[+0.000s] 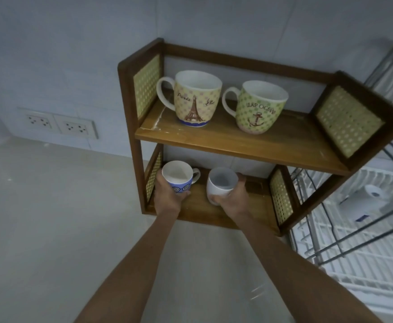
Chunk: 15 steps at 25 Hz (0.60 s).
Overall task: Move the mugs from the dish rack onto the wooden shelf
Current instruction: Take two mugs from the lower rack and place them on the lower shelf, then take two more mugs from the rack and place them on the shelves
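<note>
A two-tier wooden shelf [237, 145] with rattan side panels stands on the counter against the wall. On its top tier sit a yellow Eiffel Tower mug [194, 101] and a green anchor mug [258, 108], both upright. My left hand [167, 194] grips a blue swirl-patterned mug [179, 180] at the left of the lower tier. My right hand [233, 197] holds a plain white mug [220, 183] beside it, tilted slightly toward me. Whether either mug rests on the lower board I cannot tell.
The white wire dish rack [366, 241] stands right of the shelf, with a white object lying in it. A double wall socket [60, 123] is on the tiled wall at left. Pale countertop [51, 217] extends left and in front of the shelf.
</note>
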Motion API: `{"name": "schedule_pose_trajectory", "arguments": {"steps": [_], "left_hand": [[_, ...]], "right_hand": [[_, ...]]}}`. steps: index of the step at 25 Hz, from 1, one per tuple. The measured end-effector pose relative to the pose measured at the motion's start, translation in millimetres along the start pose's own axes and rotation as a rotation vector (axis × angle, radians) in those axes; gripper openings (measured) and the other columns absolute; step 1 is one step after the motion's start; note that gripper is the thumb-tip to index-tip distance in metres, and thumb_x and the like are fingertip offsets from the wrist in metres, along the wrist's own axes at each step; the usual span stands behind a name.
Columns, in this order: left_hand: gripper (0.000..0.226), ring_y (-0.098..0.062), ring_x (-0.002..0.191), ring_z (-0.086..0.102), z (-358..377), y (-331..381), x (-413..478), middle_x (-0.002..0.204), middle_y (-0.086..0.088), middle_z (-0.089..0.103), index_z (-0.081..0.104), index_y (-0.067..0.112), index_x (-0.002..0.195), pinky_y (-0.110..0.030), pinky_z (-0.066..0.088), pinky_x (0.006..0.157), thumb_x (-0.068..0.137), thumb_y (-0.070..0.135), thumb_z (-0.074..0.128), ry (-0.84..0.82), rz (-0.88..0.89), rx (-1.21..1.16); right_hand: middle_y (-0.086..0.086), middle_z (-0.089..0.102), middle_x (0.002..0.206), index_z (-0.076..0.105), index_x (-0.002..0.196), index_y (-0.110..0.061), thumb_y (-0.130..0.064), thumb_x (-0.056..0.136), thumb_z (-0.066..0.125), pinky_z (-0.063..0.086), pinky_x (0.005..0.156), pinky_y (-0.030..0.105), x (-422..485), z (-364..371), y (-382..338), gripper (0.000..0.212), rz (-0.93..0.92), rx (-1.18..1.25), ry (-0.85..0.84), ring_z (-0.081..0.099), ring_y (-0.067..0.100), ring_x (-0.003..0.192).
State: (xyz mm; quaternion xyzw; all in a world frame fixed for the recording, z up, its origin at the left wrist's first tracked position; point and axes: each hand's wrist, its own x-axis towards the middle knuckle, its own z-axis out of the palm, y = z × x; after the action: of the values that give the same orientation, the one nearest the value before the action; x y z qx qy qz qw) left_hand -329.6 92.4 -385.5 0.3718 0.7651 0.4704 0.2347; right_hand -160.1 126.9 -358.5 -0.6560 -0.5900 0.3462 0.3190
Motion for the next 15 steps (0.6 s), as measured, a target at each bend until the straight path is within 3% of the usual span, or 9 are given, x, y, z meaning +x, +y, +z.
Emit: {"name": "schedule_pose_trajectory", "arguments": {"steps": [3,5,7,11,13,15], "left_hand": [[0.095,-0.031,0.136,0.036,-8.4,8.0,-19.5,0.147,-0.015,0.038,0.022,0.009,0.146,-0.045,0.037,0.109,0.071,0.006,0.080,-0.008,-0.015,-0.047],[0.083,-0.032,0.133,0.039,-13.3,11.4,-49.1,0.144,-0.017,0.039,0.026,0.006,0.145,-0.045,0.040,0.107,0.076,-0.004,0.071,0.009,0.036,-0.143],[0.069,-0.029,0.124,0.045,-14.5,15.4,-88.7,0.137,-0.016,0.043,0.032,0.005,0.142,-0.038,0.044,0.099,0.080,-0.006,0.062,-0.004,0.118,-0.106],[0.043,-0.014,0.111,0.053,-6.7,32.4,-165.9,0.120,0.002,0.051,0.050,0.017,0.127,-0.025,0.044,0.090,0.087,0.002,0.057,-0.169,0.409,-0.065],[0.035,-0.010,0.108,0.054,-1.6,44.3,-189.3,0.115,0.007,0.054,0.057,0.019,0.119,-0.020,0.044,0.088,0.088,0.003,0.056,-0.244,0.614,-0.023],[0.030,-0.011,0.104,0.057,10.5,62.8,-216.0,0.112,-0.001,0.061,0.063,0.014,0.111,-0.020,0.046,0.088,0.086,-0.001,0.056,-0.324,0.894,0.009]], "right_hand": [[0.010,0.046,0.138,0.026,0.139,-0.014,-0.016,0.063,0.086,0.039,0.103,0.038,-14.1,-8.2,-1.3,0.097,-0.006,0.089,-0.045,0.044,0.028,0.126],[0.010,0.038,0.147,0.020,0.145,-0.011,-0.015,0.073,0.078,0.031,0.107,0.034,-38.7,-17.2,2.3,0.092,-0.019,0.111,-0.043,0.037,0.027,0.134],[0.007,0.039,0.148,0.024,0.146,-0.012,-0.014,0.081,0.070,0.034,0.107,0.031,-73.5,-34.3,16.0,0.080,-0.084,0.117,-0.021,0.039,0.021,0.134],[-0.012,0.063,0.115,0.051,0.119,-0.035,-0.009,0.084,0.064,0.047,0.075,0.008,-148.2,-97.1,56.9,0.045,-0.273,0.179,0.164,0.058,-0.003,0.101],[-0.017,0.067,0.089,0.057,0.100,-0.044,-0.010,0.083,0.062,0.046,0.062,0.006,-169.6,-129.3,71.3,0.038,-0.350,0.172,0.247,0.064,-0.001,0.081],[-0.017,0.069,0.080,0.059,0.090,-0.044,-0.014,0.082,0.060,0.047,0.055,0.009,-181.7,-168.3,89.0,0.031,-0.362,0.171,0.325,0.065,0.003,0.067]]}}
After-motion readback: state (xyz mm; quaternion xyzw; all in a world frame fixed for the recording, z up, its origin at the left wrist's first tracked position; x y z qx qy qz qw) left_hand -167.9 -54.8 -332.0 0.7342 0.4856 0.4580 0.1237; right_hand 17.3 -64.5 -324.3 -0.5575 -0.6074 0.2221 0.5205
